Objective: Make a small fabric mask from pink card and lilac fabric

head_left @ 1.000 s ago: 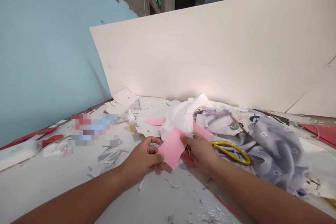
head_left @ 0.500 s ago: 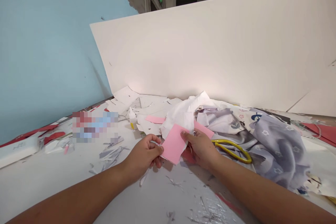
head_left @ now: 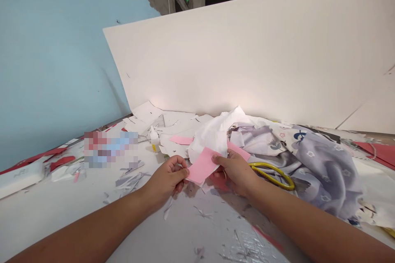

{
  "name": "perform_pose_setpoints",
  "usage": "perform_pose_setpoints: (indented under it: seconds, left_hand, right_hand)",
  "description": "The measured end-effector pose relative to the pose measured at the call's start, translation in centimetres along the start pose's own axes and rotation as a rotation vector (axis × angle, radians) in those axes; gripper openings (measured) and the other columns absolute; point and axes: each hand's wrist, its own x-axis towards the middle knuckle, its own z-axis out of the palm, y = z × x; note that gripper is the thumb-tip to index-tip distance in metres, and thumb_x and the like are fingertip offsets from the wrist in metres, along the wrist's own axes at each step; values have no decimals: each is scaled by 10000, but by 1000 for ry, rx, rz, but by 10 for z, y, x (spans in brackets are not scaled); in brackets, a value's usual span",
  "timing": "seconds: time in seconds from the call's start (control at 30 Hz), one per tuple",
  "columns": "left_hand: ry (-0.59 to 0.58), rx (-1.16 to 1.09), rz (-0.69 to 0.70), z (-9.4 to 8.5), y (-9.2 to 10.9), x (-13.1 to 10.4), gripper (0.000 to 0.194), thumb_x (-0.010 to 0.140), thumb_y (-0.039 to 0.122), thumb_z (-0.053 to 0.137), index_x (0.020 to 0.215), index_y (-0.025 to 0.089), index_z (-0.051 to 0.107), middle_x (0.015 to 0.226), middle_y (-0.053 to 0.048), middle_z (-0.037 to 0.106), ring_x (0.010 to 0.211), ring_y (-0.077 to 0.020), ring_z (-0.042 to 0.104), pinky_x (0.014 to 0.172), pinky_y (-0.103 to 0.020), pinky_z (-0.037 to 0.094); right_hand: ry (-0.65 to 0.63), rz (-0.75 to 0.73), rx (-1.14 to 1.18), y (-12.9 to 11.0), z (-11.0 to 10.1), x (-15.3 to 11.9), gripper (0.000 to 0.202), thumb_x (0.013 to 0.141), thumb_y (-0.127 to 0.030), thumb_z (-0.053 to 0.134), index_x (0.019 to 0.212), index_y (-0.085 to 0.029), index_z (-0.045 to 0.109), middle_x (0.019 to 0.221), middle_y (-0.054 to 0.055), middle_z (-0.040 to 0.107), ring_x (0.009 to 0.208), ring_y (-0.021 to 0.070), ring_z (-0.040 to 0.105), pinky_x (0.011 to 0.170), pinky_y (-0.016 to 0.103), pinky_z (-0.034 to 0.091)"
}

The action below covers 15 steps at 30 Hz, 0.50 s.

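Observation:
Between my two hands a pink piece of paper (head_left: 202, 166) is held up a little above the table. My left hand (head_left: 173, 174) pinches its left corner between thumb and fingers. The thumb of my right hand (head_left: 236, 168) presses on its upper right part, with the fingers behind it. A pale layer shows along the paper's lower edge. Behind it lies crumpled white paper (head_left: 212, 131), with another pink piece (head_left: 239, 150) partly hidden by my right hand. Scissors with yellow handles (head_left: 273, 176) rest beside my right wrist.
A small white glue bottle (head_left: 154, 139) stands behind my left hand. Patterned grey cloth (head_left: 327, 172) is heaped at the right. Paper scraps (head_left: 132, 172) litter the white table (head_left: 148, 238). A tall white board (head_left: 234, 57) closes off the back; a blue wall (head_left: 52, 61) is at left.
The pink paper has tipped, so it looks flatter and its lower edge sits higher. Both hands keep their hold on it.

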Motion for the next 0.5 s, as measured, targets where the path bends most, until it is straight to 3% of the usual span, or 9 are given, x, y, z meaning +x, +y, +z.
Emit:
perform_pose_setpoints:
  seconds: [0.33,0.5]
  left_hand:
    - [-80,57,12,-1,0,-6,65,729,231,505,762,201,457,534,67,461,385,-53,400,370,-172,290]
    - [-113,77,2,-1,-1,-13,85,703,154,450,761,216,456,505,84,356,371,-49,319,365,-176,230]
  right_hand:
    - [41,-10,27,-16,2,-9,118,681,-195,549,789,-178,503,603,0,586,465,109,524,426,218,415]
    - [114,-21,49,-23,0,-10,108,638,-179,531,740,-188,495,643,0,582,489,122,538,455,246,434]
